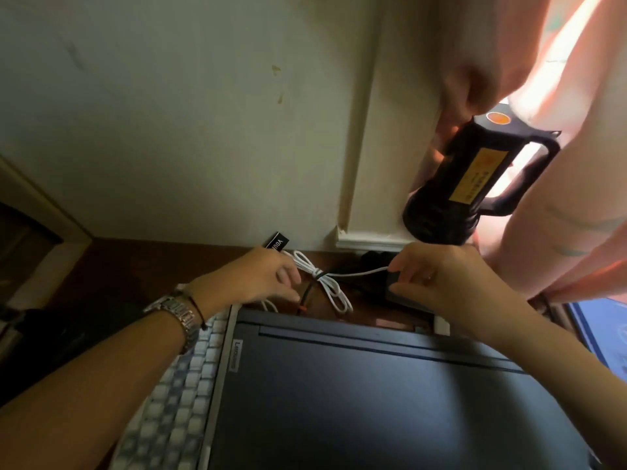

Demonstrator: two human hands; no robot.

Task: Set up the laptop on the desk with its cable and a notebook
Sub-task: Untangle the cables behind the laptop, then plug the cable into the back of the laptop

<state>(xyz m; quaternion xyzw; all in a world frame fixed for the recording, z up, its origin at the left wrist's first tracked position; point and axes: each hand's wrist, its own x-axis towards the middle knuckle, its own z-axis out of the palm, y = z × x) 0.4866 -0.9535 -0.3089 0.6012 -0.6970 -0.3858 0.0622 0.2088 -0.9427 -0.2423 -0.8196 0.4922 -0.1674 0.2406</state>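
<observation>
While our right hand pinches the white cable taut toward three o'clock, our half-open left hand steadies its tied bundle, at twelve o'clock beyond the closed laptop, to unwind it.

Back edge: cable bundle and black adapter crowd the strip between laptop and wall.
Right: torch overhangs.

One head-worn wide-angle view looks steeply down and forward, close over the bench, toward the wall.
</observation>
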